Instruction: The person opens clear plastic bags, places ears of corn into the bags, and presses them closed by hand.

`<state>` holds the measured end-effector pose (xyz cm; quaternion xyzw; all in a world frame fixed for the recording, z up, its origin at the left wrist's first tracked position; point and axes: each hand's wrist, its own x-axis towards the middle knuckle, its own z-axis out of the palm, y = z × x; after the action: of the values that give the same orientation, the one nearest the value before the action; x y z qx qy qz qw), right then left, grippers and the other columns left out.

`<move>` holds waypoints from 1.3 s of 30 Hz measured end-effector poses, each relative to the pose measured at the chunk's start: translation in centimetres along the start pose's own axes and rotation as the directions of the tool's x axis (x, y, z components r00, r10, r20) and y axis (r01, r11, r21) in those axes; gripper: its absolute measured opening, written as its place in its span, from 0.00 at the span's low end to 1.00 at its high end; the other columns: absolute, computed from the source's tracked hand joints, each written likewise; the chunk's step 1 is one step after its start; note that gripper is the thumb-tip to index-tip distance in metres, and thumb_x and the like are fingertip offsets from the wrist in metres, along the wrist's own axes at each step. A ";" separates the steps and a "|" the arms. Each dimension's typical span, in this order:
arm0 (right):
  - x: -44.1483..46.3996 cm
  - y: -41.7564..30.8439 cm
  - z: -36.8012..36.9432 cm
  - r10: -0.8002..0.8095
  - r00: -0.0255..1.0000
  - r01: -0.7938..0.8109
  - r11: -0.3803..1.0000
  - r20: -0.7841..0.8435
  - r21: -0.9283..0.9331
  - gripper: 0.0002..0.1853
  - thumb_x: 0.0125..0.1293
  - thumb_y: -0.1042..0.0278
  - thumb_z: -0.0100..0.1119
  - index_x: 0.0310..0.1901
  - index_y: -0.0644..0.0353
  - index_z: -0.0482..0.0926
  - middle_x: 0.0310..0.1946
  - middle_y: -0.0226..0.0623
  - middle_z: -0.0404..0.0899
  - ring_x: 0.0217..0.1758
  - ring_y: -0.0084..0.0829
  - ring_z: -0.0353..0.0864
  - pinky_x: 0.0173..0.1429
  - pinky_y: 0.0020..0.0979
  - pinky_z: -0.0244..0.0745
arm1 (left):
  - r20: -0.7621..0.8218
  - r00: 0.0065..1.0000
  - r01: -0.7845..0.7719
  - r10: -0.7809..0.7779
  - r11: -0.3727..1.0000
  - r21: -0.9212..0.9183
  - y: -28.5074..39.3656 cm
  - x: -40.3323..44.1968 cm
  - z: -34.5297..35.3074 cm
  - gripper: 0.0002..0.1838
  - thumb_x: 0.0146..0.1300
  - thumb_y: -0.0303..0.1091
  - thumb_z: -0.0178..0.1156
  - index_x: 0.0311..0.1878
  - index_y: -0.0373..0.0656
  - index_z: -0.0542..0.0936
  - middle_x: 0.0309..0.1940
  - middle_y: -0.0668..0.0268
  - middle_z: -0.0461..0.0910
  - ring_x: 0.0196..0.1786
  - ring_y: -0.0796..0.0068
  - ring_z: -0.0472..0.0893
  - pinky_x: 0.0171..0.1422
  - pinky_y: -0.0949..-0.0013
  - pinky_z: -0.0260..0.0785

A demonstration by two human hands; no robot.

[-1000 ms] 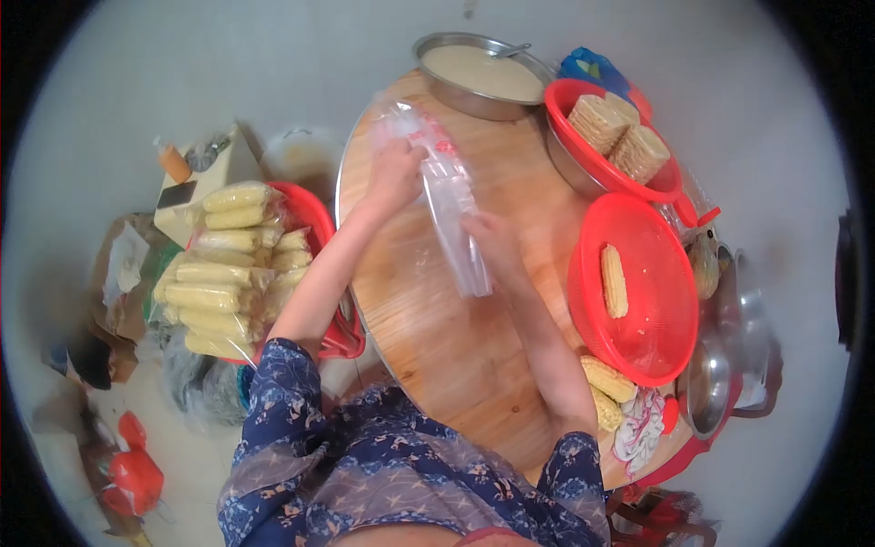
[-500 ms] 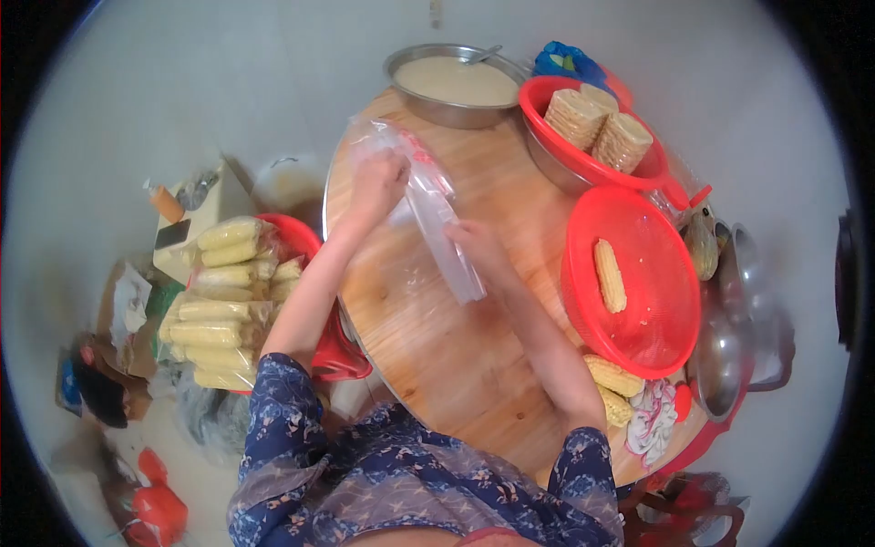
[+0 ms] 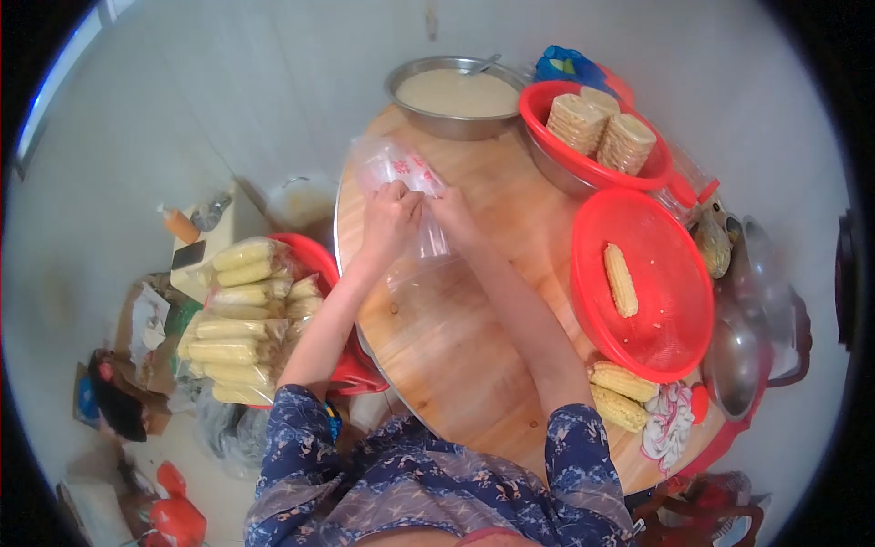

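Observation:
A clear plastic bag with red print [image 3: 401,162] lies at the far left side of the wooden table [image 3: 456,365], its lower part hanging toward me between my hands. My left hand [image 3: 393,217] is closed on the bag, fingers curled at its middle. Just to the right, my right hand [image 3: 450,214] pinches the same bag, close beside the left. The bag's mouth is partly covered by my fingers. To the right, a single corn cob [image 3: 621,280] rests in a red plastic colander [image 3: 670,342]. Two more corn cobs [image 3: 622,396] lie on the table just below it.
A metal basin of pale liquid [image 3: 456,96] with a spoon stands at the back. Beside it, a red basket [image 3: 547,118] holds stacks of round wafers. Bagged corn [image 3: 232,351] is piled over a red tub [image 3: 337,273] at left. A cloth [image 3: 670,424] lies at the right edge.
My right hand has moved up and left, close to my left hand, which has come slightly down. The bag, earlier stretched lengthwise toward me, is now bunched between both hands.

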<state>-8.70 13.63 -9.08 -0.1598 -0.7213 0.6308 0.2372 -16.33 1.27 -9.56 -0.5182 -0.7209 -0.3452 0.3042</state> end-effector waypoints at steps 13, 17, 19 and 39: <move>-10.2 0.1 -2.6 0.007 0.999 0.017 0.776 0.036 -0.630 0.36 0.65 0.62 0.66 0.70 0.60 0.58 0.48 0.53 0.82 0.42 0.43 0.86 0.49 0.42 0.80 | 0.035 0.988 0.148 -0.149 0.989 0.029 -0.8 -2.5 0.8 0.03 0.59 0.31 0.65 0.34 0.44 0.86 0.34 0.62 0.80 0.42 0.59 0.80 0.49 0.57 0.67; -9.5 1.8 -1.7 0.011 0.999 0.015 0.842 0.045 -0.540 0.34 0.64 0.64 0.66 0.69 0.60 0.61 0.47 0.56 0.83 0.42 0.48 0.86 0.51 0.44 0.78 | 0.021 0.985 0.172 -0.172 0.985 -0.014 -0.6 -2.1 0.2 0.04 0.60 0.31 0.66 0.36 0.44 0.87 0.34 0.63 0.80 0.42 0.60 0.80 0.49 0.57 0.66; -8.2 1.8 -0.7 -0.051 0.997 0.024 0.924 -0.062 -0.381 0.27 0.65 0.66 0.65 0.63 0.62 0.69 0.40 0.52 0.84 0.41 0.46 0.86 0.48 0.42 0.79 | -0.009 0.989 0.145 -0.145 0.989 -0.020 -0.3 -1.9 -0.2 0.04 0.60 0.30 0.66 0.37 0.44 0.87 0.34 0.63 0.80 0.42 0.60 0.80 0.48 0.58 0.67; -7.5 3.0 -0.1 -0.533 0.756 0.563 0.236 0.379 -0.792 0.09 0.61 0.74 0.57 0.42 0.64 0.81 0.44 0.46 0.76 0.51 0.47 0.77 0.58 0.45 0.73 | -0.111 0.986 0.120 -0.126 0.991 -0.057 -0.2 -1.3 -0.9 0.04 0.57 0.27 0.68 0.36 0.43 0.86 0.34 0.62 0.80 0.41 0.55 0.80 0.44 0.53 0.70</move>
<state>-2.55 10.16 -13.12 0.0140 -0.9480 0.0471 0.3144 -16.06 -0.20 -10.10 -0.4594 -0.7243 -0.4102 0.3100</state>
